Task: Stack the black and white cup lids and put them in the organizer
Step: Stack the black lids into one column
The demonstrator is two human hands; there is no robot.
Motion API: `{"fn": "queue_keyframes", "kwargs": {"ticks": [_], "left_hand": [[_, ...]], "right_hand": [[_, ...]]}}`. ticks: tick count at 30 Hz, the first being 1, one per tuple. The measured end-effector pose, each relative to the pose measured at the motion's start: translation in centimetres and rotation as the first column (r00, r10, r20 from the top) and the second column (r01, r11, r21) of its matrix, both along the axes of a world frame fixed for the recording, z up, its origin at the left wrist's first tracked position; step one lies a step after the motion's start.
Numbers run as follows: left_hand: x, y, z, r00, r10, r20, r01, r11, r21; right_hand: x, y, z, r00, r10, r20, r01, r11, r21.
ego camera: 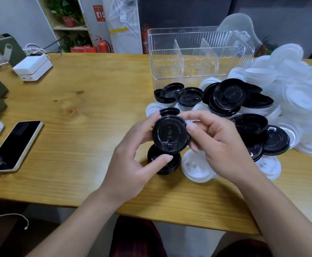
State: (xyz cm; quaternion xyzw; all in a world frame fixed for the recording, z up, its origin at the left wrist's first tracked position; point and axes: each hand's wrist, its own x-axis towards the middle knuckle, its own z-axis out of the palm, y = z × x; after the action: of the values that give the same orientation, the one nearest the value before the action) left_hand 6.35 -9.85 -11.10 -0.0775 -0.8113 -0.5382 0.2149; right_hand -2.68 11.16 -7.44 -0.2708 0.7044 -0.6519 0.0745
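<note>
Early: clear ribbed plastic organizer (198, 52) empty; before it, left hand (133, 160) and right hand (216, 145) pinch one round black plastic lid (170, 135); loose black and white lids (290, 86) still piled beside it.

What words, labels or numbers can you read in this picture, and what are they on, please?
None can be read for certain.
Round black plastic lid held by both hands: embossed ring of lettering, too blurred.
Black lid atop the pile: embossed text, too small.
Red wall notice: characters, unreadable.
Red fire extinguisher: label illegible.
</note>
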Motion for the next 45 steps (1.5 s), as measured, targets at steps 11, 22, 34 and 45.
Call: {"fn": "queue_keyframes", "kwargs": {"ticks": [11,22,34,45], "left_hand": [[0.1,0.0,0.3,0.954,0.209,-0.215,-0.255,0.943,-0.215],[2.0,-1.9,0.1,0.962,0.074,0.262,0.022,0.939,-0.344],[1.3,-3.0,-0.3,0.944,0.049,0.327,0.054,0.952,-0.301],[1.2,-3.8,-0.2,0.924,0.03,0.381,0.083,0.957,-0.277]], "right_hand": [[2.9,-1.4,0.6,0.91,-0.054,-0.41,0.216,0.908,0.36],[1.9,0.8,1.2,0.925,-0.031,-0.378,0.226,0.844,0.485],[3.5,-1.7,-0.6,0.861,0.24,-0.449,0.127,0.753,0.646],[3.5,-2.1,-1.1,0.864,0.284,-0.415,0.113,0.694,0.711]]}}
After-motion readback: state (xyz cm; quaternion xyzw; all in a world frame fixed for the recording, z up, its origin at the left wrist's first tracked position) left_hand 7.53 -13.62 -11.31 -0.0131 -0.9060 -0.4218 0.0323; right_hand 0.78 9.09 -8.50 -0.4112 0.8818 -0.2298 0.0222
